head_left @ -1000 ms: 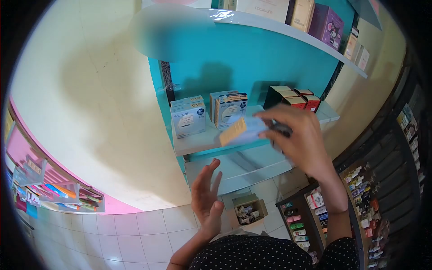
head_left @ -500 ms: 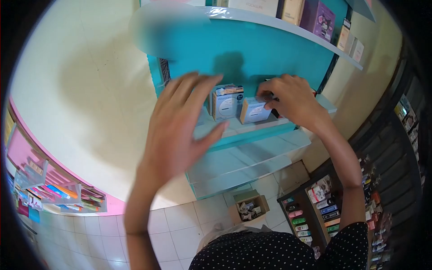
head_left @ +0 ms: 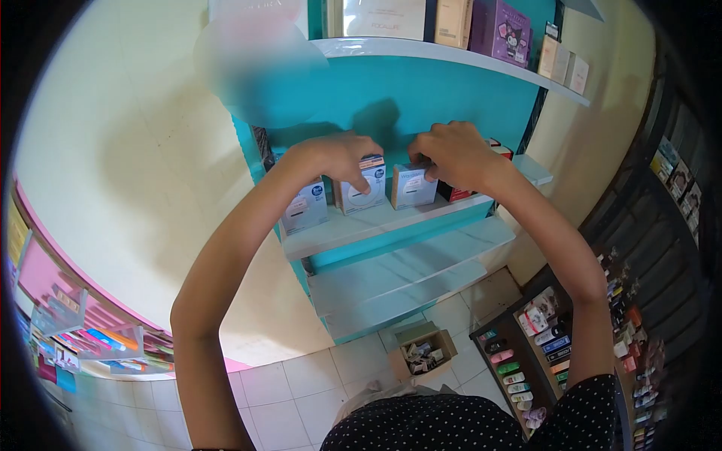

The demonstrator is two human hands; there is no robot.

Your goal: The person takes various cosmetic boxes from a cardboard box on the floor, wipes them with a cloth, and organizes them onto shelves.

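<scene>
My left hand (head_left: 340, 159) has its fingers over the top of a light-blue cosmetics box (head_left: 364, 197), with the thumb on its front. My right hand (head_left: 457, 156) grips a smaller light-blue box (head_left: 413, 189) at its top right corner; some of its fingertips are hidden behind the box. Both boxes stand upright on the white shelf (head_left: 353, 228), a narrow gap between them. Left of them, partly under my left forearm, is another light-blue box (head_left: 307, 210). Dark red boxes (head_left: 456, 194) show beneath and behind my right hand.
An upper shelf (head_left: 429, 51) carries a purple box (head_left: 511, 34) and several pale boxes. Lower shelves (head_left: 406, 267) project underneath. On the tiled floor sits an open carton (head_left: 425, 353) of small packages. A rack of bottles (head_left: 519, 376) stands at right.
My left hand has come down from its raised, open pose onto the middle box. My right hand stays on the smaller box, which now faces more squarely forward. The view has shifted slightly.
</scene>
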